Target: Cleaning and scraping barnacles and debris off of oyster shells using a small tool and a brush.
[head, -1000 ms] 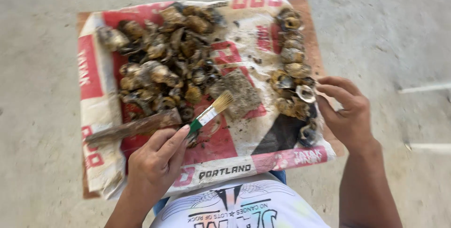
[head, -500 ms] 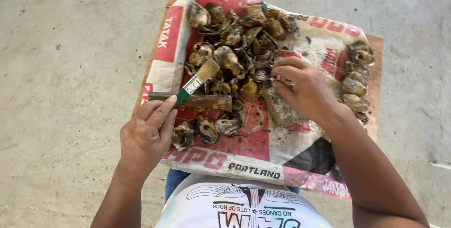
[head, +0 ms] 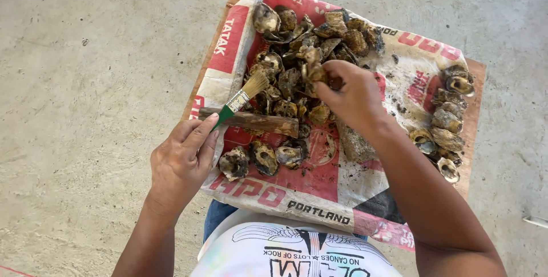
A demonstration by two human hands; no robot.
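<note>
Green-handled paintbrush (head: 237, 101) sits pinched in our left hand (head: 181, 163); our right hand (head: 349, 95) pinches a muddy brown shell (head: 315, 73) above the sack-covered wooden surface (head: 472, 157) on concrete floor (head: 85, 83).

Both forearms bare to the lower frame edge; no sleeves, watch, rings or gloves visible on left hand (head: 181, 163) or right hand (head: 349, 95). White T-shirt (head: 288, 248) at bottom centre, black printed graphic and lettering. Blue denim (head: 216, 215) shows just above the shirt's left edge.
</note>
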